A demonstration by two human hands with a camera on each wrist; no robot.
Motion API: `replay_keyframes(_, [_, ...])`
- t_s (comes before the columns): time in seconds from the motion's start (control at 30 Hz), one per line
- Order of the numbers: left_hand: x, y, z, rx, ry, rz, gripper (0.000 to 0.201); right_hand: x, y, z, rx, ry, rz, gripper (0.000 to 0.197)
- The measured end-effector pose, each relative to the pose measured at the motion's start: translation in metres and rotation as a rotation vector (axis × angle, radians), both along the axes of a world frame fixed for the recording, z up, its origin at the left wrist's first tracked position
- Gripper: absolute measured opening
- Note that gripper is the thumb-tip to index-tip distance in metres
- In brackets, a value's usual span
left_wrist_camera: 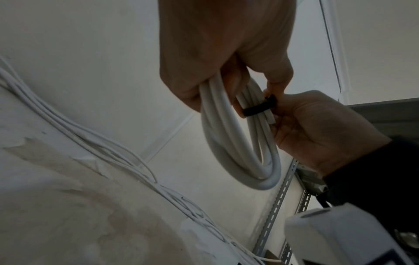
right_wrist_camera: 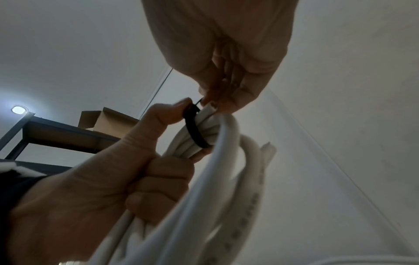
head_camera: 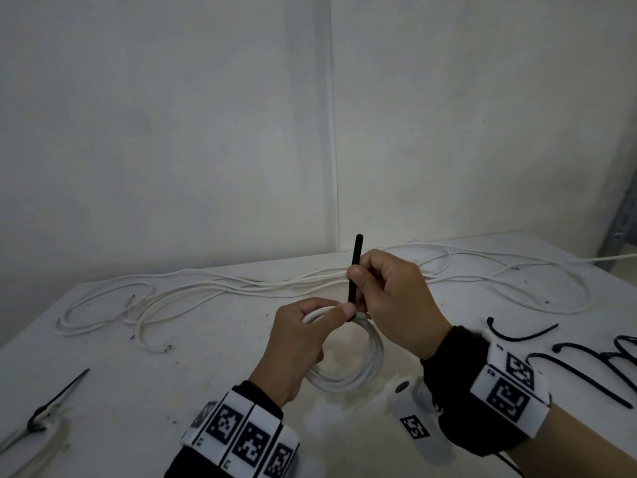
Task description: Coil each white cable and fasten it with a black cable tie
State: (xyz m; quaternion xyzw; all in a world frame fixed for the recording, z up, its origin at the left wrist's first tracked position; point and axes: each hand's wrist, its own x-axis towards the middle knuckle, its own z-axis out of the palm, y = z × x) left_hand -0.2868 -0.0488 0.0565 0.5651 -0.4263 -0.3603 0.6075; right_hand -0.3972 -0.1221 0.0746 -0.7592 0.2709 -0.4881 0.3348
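Observation:
A coiled white cable [head_camera: 367, 363] is held just above the white table [head_camera: 206, 357] in front of me. My left hand [head_camera: 303, 343] grips the coil's upper left side, thumb pressed by the tie's head. A black cable tie [head_camera: 355, 270] loops round the coil's strands [left_wrist_camera: 256, 110] [right_wrist_camera: 195, 132]. Its free tail stands upright, pinched in my right hand [head_camera: 389, 298]. The right wrist view shows the left hand's [right_wrist_camera: 127, 161] fingers curled round the cable [right_wrist_camera: 226, 179]. A cut cable end [right_wrist_camera: 268, 148] sticks out of the coil.
Long loose white cables [head_camera: 241, 288] sprawl across the back of the table. Several spare black ties [head_camera: 586, 367] lie at the right. A coil fastened with a tie [head_camera: 38, 422] sits at the front left edge. A metal shelf [right_wrist_camera: 56, 132] carrying a cardboard box stands behind me.

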Motion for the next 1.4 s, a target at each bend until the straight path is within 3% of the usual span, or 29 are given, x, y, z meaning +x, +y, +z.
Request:
replay_keyframes(0.17, [0.003, -0.002, 0.006, -0.030, -0.030, -0.001, 0.025, 0.005, -0.005, 0.004, 0.060, -0.060, 0.006, 0.032])
replay_keyframes(0.33, [0.007, 0.000, 0.006, -0.016, -0.083, 0.002, 0.019, 0.010, -0.005, 0.001, 0.105, -0.026, -0.004, 0.033])
replay_keyframes(0.53, [0.016, -0.001, -0.001, 0.044, 0.005, 0.062, 0.015, 0.016, -0.013, 0.007, 0.197, 0.106, 0.173, 0.019])
replay_keyframes(0.7, [0.031, -0.005, 0.005, 0.016, 0.064, 0.089, 0.018, 0.022, -0.010, -0.010, 0.275, 0.263, 0.318, 0.045])
replay_keyframes(0.9, [0.048, -0.001, -0.002, 0.044, 0.112, 0.084, 0.017, 0.035, -0.003, -0.020, 0.365, 0.218, 0.347, 0.038])
replay_keyframes(1.13, [0.079, 0.019, -0.008, 0.092, -0.102, 0.037, 0.020, 0.055, -0.005, -0.031, 0.534, 0.062, 0.303, 0.038])
replay_keyframes(1.27, [0.095, 0.027, -0.017, 0.073, -0.214, 0.125, 0.020, 0.071, 0.002, -0.039, 0.570, 0.052, 0.331, 0.037])
replay_keyframes(1.4, [0.113, 0.039, -0.021, 0.052, -0.195, 0.216, 0.025, 0.087, 0.011, -0.042, 0.534, 0.064, 0.336, 0.034])
